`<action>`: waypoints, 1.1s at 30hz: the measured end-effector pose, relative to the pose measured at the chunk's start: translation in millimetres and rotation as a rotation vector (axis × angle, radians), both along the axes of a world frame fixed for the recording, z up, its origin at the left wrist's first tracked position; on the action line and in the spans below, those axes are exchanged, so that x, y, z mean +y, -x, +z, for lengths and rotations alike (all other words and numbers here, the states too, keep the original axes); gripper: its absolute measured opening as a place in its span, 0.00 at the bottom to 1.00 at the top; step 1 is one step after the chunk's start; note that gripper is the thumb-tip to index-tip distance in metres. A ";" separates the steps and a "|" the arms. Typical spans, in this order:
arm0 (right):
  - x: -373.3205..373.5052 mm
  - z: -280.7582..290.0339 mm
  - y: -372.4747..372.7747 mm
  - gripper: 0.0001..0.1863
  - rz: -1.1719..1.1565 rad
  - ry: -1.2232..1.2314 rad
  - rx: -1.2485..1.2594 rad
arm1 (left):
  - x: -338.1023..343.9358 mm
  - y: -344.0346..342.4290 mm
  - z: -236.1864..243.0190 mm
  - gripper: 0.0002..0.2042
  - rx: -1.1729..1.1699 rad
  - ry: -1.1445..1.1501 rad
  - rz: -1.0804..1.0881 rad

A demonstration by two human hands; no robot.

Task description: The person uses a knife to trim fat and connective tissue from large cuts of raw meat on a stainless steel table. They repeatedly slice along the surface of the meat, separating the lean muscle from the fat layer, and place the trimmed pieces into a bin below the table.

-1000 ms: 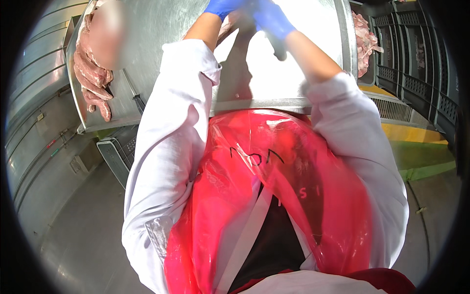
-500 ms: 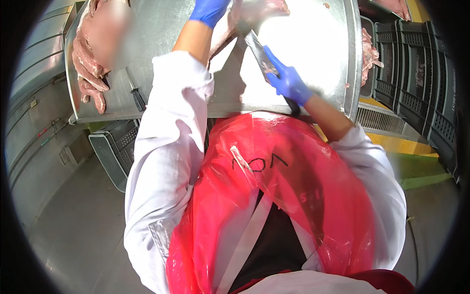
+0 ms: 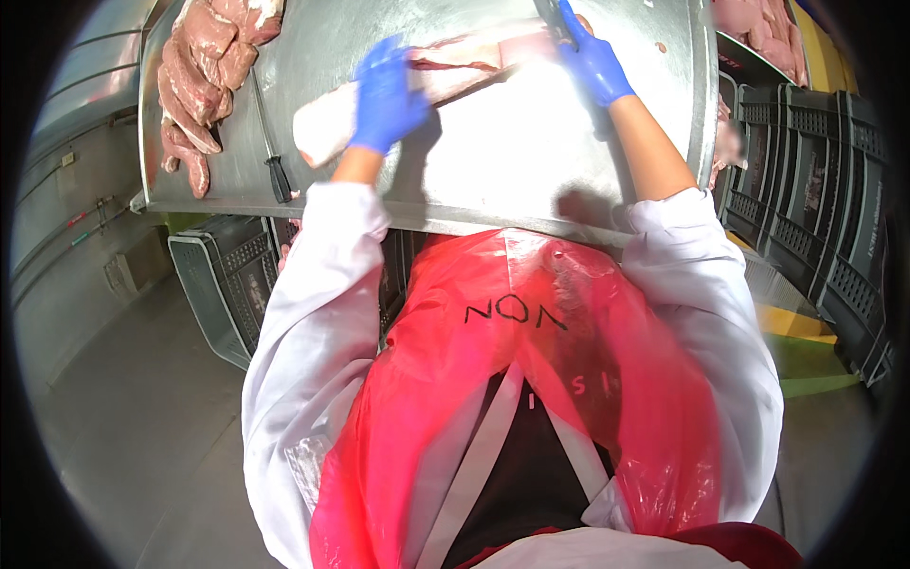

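Note:
A long pale piece of meat lies slantwise across the metal table, with a dark red slit along its upper side. My left hand, in a blue glove, is over its left part, fingers bent onto the meat and slightly blurred. Near the meat's right end is my right hand, also blue-gloved, closed around a knife. Only a little of the grey blade shows, by the fingers at the upper edge; the handle is hidden in the hand.
Several trimmed meat pieces are heaped at the table's left, beside a black-handled sharpening steel. A grey crate stands below the left edge. Dark crates and more meat are at right. The table has a raised rim.
My left hand has come back nearer, and more of the long meat piece shows. My right hand has moved up and right with the knife, whose blade is now mostly out of sight.

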State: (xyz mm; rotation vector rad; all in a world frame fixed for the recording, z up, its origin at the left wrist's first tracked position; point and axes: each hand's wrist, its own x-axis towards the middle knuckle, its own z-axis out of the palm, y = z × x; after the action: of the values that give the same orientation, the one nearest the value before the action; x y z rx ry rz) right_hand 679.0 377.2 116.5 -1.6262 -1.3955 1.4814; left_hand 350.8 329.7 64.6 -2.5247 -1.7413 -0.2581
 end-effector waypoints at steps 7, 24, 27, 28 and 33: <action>-0.2 -45.5 17.5 0.36 -0.008 -0.185 0.474 | 51.3 -85.4 24.3 0.25 -0.452 0.307 0.116; -73.0 -177.3 39.4 0.23 0.312 -0.165 0.159 | 34.6 -183.4 27.5 0.13 -1.134 -0.024 0.307; -36.0 -177.0 47.6 0.25 0.288 -0.151 0.153 | 29.5 -190.6 44.2 0.14 -1.042 0.027 0.307; -17.0 -160.6 70.0 0.24 0.270 -0.107 0.167 | 28.7 -184.8 52.4 0.14 -1.011 0.026 0.317; -91.9 -103.7 111.2 0.20 0.158 -0.134 0.087 | 28.0 -168.9 67.9 0.12 -1.062 -0.127 0.274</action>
State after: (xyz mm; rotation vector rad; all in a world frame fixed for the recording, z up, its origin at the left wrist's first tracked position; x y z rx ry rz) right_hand 567.8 285.3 12.9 -1.3815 -1.5689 1.4925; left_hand 519.7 357.7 132.4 -2.0961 -2.1639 -1.8584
